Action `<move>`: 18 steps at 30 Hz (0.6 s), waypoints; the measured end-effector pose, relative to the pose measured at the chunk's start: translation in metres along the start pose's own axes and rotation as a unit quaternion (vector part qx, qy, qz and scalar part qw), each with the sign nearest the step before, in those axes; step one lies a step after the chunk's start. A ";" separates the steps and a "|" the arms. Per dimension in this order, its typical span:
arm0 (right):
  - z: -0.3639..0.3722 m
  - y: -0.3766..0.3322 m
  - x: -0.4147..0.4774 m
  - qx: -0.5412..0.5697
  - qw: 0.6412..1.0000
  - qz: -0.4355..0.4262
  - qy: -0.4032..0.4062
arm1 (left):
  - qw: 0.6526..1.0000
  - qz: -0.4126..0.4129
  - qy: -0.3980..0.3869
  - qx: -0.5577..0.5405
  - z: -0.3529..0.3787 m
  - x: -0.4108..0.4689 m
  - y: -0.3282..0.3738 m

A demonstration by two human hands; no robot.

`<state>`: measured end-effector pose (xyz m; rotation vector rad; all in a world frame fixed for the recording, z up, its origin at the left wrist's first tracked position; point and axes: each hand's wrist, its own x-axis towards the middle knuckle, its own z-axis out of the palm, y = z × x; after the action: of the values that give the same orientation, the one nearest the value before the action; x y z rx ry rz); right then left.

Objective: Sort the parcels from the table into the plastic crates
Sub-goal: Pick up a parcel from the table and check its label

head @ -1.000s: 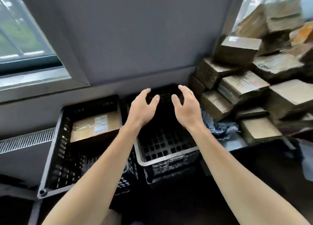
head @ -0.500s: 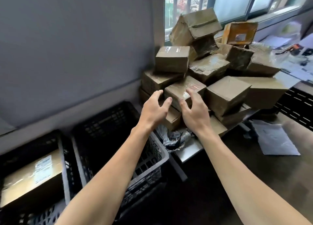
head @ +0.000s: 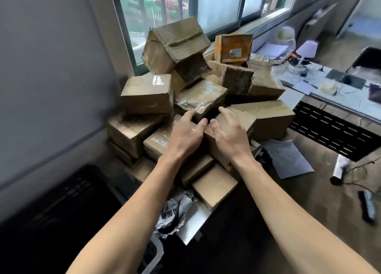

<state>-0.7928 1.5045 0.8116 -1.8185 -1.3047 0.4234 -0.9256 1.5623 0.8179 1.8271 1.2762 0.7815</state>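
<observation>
While over the parcel pile (head: 147,94), left hand (head: 185,135) and right hand (head: 229,134) loosely spread, empty, contact unclear.

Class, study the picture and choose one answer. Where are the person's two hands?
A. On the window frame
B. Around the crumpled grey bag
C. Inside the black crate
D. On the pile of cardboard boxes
D: the left hand and the right hand both lie side by side on the pile of cardboard boxes, with their fingers open.

Daylight from the window (head: 185,11), dim lower left, perhaps motion-blurred right edge, wide-angle bending
</observation>
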 end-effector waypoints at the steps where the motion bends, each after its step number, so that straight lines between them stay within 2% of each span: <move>1: -0.007 0.006 0.011 0.001 1.000 0.003 0.007 | 1.000 0.006 -0.001 0.002 0.009 0.011 0.005; 10: -0.074 0.103 0.099 0.011 0.999 0.031 0.019 | 0.999 0.016 -0.027 0.016 0.126 0.088 0.048; 18: -0.154 0.205 0.173 0.018 0.999 0.031 -0.034 | 0.999 -0.043 0.018 0.016 0.238 0.136 0.097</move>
<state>-0.4928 1.5705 0.7759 -1.8329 -1.2805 0.5435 -0.6412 1.6141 0.7837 1.7776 1.3885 0.7529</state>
